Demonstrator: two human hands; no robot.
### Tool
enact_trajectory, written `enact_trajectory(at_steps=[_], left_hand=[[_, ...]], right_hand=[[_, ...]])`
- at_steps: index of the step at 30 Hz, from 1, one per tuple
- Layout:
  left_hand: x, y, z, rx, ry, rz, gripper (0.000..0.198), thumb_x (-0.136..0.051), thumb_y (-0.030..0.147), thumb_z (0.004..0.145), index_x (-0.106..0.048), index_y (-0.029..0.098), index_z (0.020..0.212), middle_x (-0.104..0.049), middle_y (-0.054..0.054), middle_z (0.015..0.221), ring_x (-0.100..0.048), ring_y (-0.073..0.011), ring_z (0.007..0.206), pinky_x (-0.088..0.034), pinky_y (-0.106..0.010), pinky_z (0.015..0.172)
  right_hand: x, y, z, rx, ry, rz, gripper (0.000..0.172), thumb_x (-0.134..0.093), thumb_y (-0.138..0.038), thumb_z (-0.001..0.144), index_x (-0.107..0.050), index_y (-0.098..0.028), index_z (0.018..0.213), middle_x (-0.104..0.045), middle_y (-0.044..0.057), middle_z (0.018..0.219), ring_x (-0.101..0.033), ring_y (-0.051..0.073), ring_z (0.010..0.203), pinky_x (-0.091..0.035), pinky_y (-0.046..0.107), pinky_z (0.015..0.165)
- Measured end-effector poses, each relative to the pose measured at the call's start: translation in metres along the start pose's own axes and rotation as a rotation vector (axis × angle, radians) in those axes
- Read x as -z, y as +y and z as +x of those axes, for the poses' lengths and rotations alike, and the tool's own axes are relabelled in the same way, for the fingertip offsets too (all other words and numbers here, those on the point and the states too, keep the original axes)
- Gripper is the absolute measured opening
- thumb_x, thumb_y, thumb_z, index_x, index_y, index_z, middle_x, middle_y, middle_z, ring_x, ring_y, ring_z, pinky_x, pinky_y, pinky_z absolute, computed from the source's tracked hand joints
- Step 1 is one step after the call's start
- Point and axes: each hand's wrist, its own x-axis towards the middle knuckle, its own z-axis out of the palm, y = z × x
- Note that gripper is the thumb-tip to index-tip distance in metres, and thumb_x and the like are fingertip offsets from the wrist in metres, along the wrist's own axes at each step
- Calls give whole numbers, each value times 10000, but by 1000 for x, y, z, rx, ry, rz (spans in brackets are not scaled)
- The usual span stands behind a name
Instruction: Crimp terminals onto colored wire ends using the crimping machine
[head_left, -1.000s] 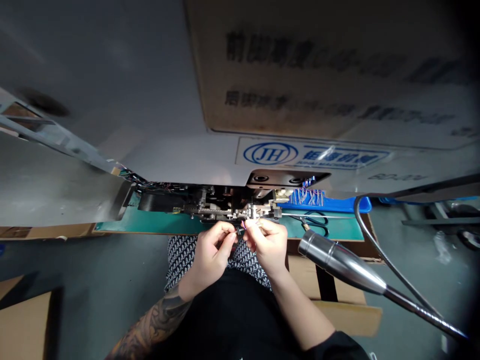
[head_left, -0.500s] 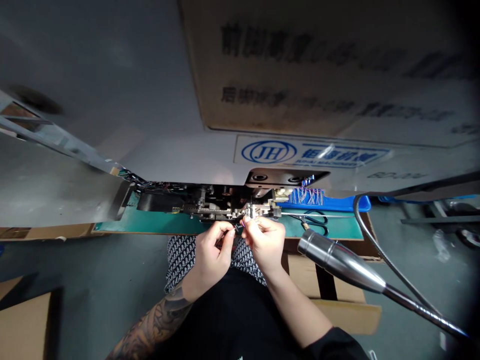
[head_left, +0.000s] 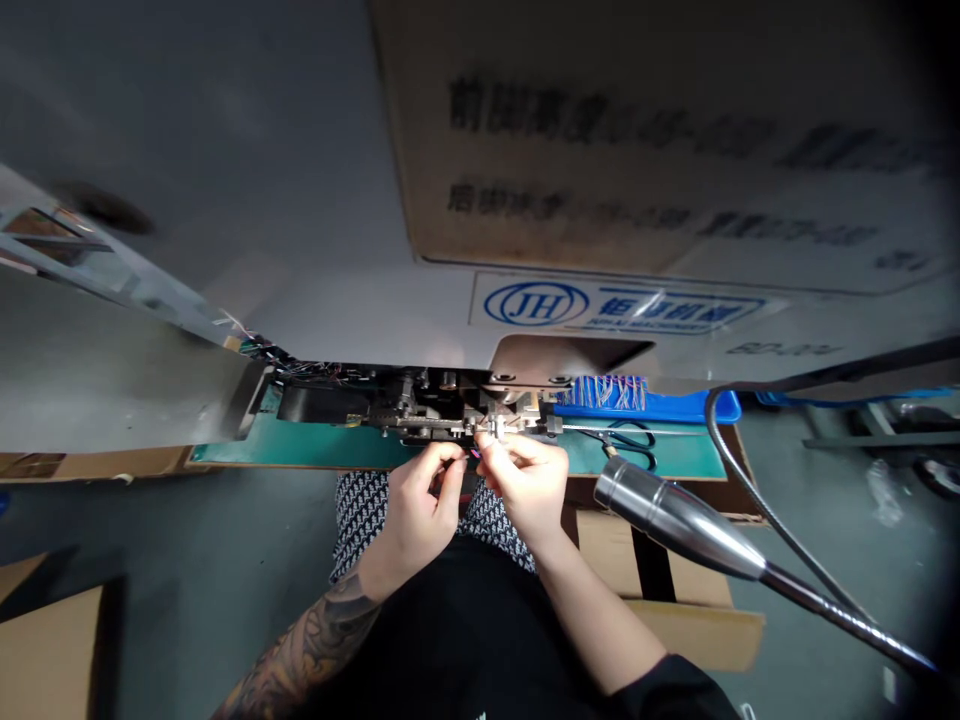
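Observation:
Both hands meet at the work point of a grey bench machine (head_left: pixel 337 250), below its front cover. My left hand (head_left: pixel 420 495) is closed, thumb and forefinger pinched on the end of a thin wire. Close beside it, my right hand (head_left: pixel 529 485) also pinches thin wire (head_left: pixel 475 454), of which a small pink-purple bit shows between the hands. The right fingertips are right at the metal tooling (head_left: pixel 496 428) under the press head (head_left: pixel 529 380). The wire ends are too small to make out.
A blue tray (head_left: pixel 675 408) with multicoloured wires stands at the back right, with black-handled scissors (head_left: pixel 634 440) on the green bench top (head_left: pixel 315 445). A metal gooseneck lamp (head_left: pixel 675 515) reaches in from the right. Cardboard (head_left: pixel 690 630) lies below.
The press head has moved down, its two screws now lower under the cover. My right hand has shifted slightly left, and less of the dark wire shows between the hands.

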Motion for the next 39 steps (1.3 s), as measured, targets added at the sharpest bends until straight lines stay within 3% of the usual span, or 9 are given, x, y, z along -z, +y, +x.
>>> enact_trajectory(at_steps=[4,8,11,14,18,22,30,39], left_hand=[[8,-1,3,154,-163,-155,129,-625,228,1035,-703,179,945,-727,-16,745,-649,-132,619,-498,-233,622],[15,-1,9,479,-381,-570,202,-649,349,1013,-663,170,922,-688,-18,729,-505,-92,499,-392,-213,485],[14,-1,12,592,-434,-718,223,-691,374,969,-642,165,909,-679,-15,729,-382,-55,440,-298,-200,434],[10,2,10,552,-364,-671,208,-693,364,970,-651,168,918,-677,-13,713,-420,-68,456,-318,-202,444],[3,6,6,384,-227,-441,165,-666,313,1007,-677,170,927,-705,-24,722,-581,-117,554,-429,-221,528],[-1,9,5,291,-175,-336,155,-631,271,1031,-686,168,929,-730,-28,733,-628,-130,570,-459,-231,550],[-2,9,4,267,-139,-308,132,-631,249,1035,-697,170,953,-754,-28,747,-673,-136,581,-485,-223,552],[-2,9,4,269,-135,-292,131,-631,241,1036,-700,169,950,-751,-23,752,-693,-138,604,-494,-212,562]], right_hand=[[7,2,0,-12,-142,22,264,-834,-438,915,-866,-189,836,-616,-24,519,-456,103,440,-402,233,440],[14,1,1,-66,-213,61,349,-812,-503,937,-842,-186,795,-696,8,577,-518,108,436,-415,219,414],[14,-2,1,-65,-178,66,415,-815,-520,934,-781,-188,687,-683,7,552,-500,100,411,-379,211,388],[10,-5,0,-21,-111,51,481,-810,-493,943,-699,-193,584,-602,-20,480,-451,88,394,-369,215,404],[5,-11,-1,-14,-22,36,507,-797,-468,959,-656,-201,551,-554,-39,461,-436,90,411,-386,233,447],[4,-13,1,-15,-18,48,516,-805,-475,953,-646,-213,538,-542,-40,464,-421,98,427,-386,252,464],[2,-4,3,-40,0,80,512,-801,-474,947,-655,-218,529,-522,-44,444,-386,95,404,-346,257,447],[-2,-12,-1,-44,24,68,496,-784,-424,971,-644,-214,544,-523,-49,464,-399,92,426,-361,255,473]])
